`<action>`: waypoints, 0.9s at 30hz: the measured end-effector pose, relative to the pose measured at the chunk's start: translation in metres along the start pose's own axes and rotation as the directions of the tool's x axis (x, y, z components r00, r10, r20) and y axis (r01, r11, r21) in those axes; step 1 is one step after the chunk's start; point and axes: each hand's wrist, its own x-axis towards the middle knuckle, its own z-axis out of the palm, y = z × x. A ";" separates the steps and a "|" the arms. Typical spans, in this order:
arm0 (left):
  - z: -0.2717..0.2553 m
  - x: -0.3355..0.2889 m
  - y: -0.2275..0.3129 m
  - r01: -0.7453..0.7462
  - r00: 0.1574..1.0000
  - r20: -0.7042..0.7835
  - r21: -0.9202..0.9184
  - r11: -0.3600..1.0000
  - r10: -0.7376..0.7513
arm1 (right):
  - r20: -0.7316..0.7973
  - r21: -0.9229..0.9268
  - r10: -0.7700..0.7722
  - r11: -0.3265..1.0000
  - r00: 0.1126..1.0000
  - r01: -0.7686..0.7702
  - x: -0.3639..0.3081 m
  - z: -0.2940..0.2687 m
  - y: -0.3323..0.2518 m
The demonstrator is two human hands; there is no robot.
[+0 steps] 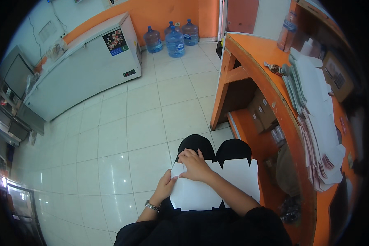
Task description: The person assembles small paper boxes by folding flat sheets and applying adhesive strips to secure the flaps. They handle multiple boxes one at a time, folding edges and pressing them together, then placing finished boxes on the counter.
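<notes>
A flat white cardboard box blank (197,196) with notched edges lies across my lap, over my dark-clothed knees. My left hand (165,186), with a metal watch on its wrist, grips the blank's left edge, thumb on top. Reaching across the blank, my right hand (194,167) holds its far left corner, with the fingers bent over the edge and the thumb on the white face. The two hands are close together at that corner. The right part of the blank lies beyond my right forearm, untouched by either hand.
An orange counter (256,55) curves along my right, bearing stacked folded card blanks (315,106) and a plastic bottle (288,32). Brown cartons (261,112) sit on its lower shelf. Across the tiled floor stand a white chest freezer (86,65) and several blue water jugs (175,43).
</notes>
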 end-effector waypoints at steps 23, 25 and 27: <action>-0.010 -0.002 0.003 0.082 0.985 0.173 -0.518 0.852 0.011 | -0.055 -0.436 -0.216 0.884 0.975 0.171 -0.058 0.037 -0.024; -0.009 0.000 0.004 0.079 0.989 0.149 -0.386 0.919 -0.022 | -0.022 -0.469 -0.233 0.861 0.972 0.196 -0.056 0.031 -0.025; -0.007 0.002 0.003 0.011 0.995 0.102 -0.321 0.947 0.023 | 0.036 -0.449 -0.249 0.861 0.968 0.239 -0.052 0.019 -0.022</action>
